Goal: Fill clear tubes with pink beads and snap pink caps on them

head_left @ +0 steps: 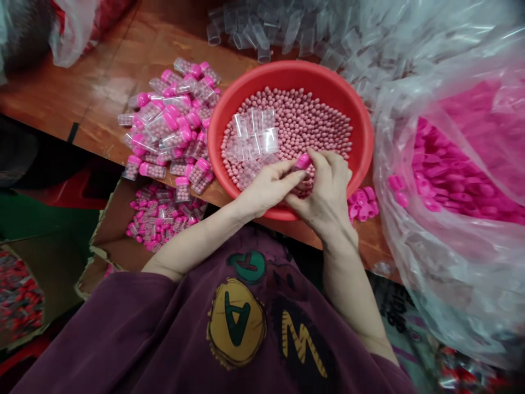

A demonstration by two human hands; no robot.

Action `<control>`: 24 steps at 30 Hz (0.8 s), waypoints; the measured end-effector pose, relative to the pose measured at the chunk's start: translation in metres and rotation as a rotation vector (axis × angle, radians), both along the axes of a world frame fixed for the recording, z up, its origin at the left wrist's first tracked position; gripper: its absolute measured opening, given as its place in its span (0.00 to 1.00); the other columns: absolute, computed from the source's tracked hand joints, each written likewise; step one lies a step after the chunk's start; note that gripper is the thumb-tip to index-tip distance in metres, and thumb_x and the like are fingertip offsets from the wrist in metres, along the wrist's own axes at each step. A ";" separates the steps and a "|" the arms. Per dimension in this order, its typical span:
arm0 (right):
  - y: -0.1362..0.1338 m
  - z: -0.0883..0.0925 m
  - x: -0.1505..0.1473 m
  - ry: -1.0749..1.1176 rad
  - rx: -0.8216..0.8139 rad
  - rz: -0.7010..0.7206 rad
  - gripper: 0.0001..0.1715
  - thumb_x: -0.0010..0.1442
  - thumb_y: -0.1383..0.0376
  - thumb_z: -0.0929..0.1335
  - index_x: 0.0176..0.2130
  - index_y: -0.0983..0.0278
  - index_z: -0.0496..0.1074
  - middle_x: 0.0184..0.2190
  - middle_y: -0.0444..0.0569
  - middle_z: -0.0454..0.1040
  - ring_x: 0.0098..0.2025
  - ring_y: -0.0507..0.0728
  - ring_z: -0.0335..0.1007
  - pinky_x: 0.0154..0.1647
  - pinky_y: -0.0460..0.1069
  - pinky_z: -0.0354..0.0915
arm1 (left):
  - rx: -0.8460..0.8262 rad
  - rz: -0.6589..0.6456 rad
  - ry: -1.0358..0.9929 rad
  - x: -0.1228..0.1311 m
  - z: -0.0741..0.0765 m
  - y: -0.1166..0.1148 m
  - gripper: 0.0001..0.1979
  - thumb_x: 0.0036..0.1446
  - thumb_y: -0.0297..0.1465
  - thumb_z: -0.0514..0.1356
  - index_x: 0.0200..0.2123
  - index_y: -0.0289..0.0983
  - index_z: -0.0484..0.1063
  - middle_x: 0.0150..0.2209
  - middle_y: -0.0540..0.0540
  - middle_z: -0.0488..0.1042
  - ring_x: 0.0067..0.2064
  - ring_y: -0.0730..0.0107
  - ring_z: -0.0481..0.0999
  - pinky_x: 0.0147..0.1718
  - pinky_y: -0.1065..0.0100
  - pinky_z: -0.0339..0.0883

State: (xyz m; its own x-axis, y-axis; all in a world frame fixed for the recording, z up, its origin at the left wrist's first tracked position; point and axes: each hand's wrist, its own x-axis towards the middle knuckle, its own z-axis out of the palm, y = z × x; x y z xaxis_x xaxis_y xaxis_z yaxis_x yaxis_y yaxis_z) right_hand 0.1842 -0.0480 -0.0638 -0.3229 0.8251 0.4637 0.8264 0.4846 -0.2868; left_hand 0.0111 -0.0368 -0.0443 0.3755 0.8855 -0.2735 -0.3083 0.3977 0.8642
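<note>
Over the near side of a red basin (365,126), my two hands meet around a small clear tube with a pink cap (302,161). My left hand (268,186) pinches it from the left, and the fingers of my right hand (328,191) close on it from the right. Most of the tube's body is hidden by the fingers. Small pink beads (303,117) cover the basin's bottom. On the beads, left of my hands, lie several clear tubes (254,137). Just right of my right hand, loose pink caps (363,203) sit on the table.
Left of the basin is a heap of bead-filled, capped tubes (172,120) on the wooden table (94,98). Below the edge, a cardboard box (118,219) holds more. Clear tubes (293,30) are piled behind the basin. A plastic bag (414,262) of pink caps stands at right.
</note>
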 end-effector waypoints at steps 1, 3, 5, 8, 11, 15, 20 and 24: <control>0.001 0.002 0.001 -0.012 -0.036 -0.005 0.50 0.63 0.53 0.74 0.76 0.62 0.60 0.66 0.66 0.75 0.66 0.77 0.74 0.63 0.73 0.72 | -0.035 -0.033 -0.025 -0.001 0.000 0.001 0.14 0.75 0.36 0.66 0.57 0.35 0.83 0.49 0.41 0.87 0.50 0.62 0.88 0.57 0.60 0.81; 0.002 0.006 0.002 0.008 -0.084 0.007 0.45 0.63 0.53 0.75 0.72 0.62 0.64 0.65 0.66 0.75 0.65 0.77 0.73 0.64 0.73 0.71 | -0.061 -0.066 -0.033 -0.002 0.000 0.001 0.15 0.76 0.40 0.67 0.55 0.35 0.83 0.46 0.41 0.87 0.45 0.63 0.87 0.51 0.62 0.81; 0.004 0.010 0.002 0.036 -0.130 0.022 0.38 0.64 0.53 0.75 0.67 0.63 0.68 0.60 0.66 0.76 0.62 0.76 0.74 0.63 0.72 0.71 | -0.044 -0.077 -0.023 -0.002 0.000 -0.001 0.16 0.75 0.42 0.68 0.53 0.35 0.84 0.43 0.42 0.86 0.44 0.63 0.85 0.50 0.62 0.80; 0.007 0.013 0.000 -0.042 -0.145 0.010 0.29 0.67 0.49 0.74 0.58 0.62 0.71 0.50 0.63 0.77 0.53 0.74 0.75 0.55 0.71 0.74 | -0.009 -0.059 0.014 -0.001 0.002 -0.002 0.15 0.75 0.43 0.68 0.47 0.35 0.84 0.40 0.44 0.83 0.43 0.65 0.81 0.50 0.62 0.78; 0.007 0.012 -0.004 -0.129 -0.052 -0.016 0.23 0.69 0.48 0.71 0.53 0.61 0.72 0.45 0.61 0.78 0.49 0.73 0.75 0.50 0.69 0.75 | -0.018 -0.023 0.046 0.000 0.006 -0.002 0.15 0.75 0.41 0.69 0.40 0.35 0.81 0.37 0.47 0.80 0.41 0.68 0.77 0.47 0.65 0.76; 0.001 0.010 -0.010 -0.176 -0.037 -0.058 0.18 0.71 0.49 0.68 0.49 0.60 0.73 0.43 0.61 0.78 0.47 0.72 0.75 0.47 0.68 0.73 | -0.008 -0.034 0.126 0.005 0.011 0.000 0.16 0.75 0.39 0.68 0.35 0.36 0.77 0.33 0.50 0.75 0.37 0.70 0.73 0.43 0.65 0.73; 0.009 0.019 -0.002 -0.034 -0.204 0.029 0.31 0.70 0.43 0.71 0.57 0.64 0.74 0.48 0.64 0.80 0.50 0.73 0.77 0.51 0.71 0.75 | 0.076 -0.009 0.282 0.001 0.016 -0.002 0.11 0.78 0.32 0.60 0.41 0.36 0.79 0.38 0.46 0.81 0.42 0.65 0.79 0.51 0.61 0.76; 0.030 0.038 0.024 0.244 -0.387 0.078 0.34 0.71 0.45 0.74 0.66 0.59 0.72 0.58 0.59 0.82 0.55 0.69 0.80 0.58 0.67 0.77 | 0.201 0.040 0.371 -0.050 0.037 0.007 0.16 0.79 0.42 0.62 0.58 0.38 0.81 0.47 0.41 0.86 0.55 0.55 0.84 0.62 0.51 0.79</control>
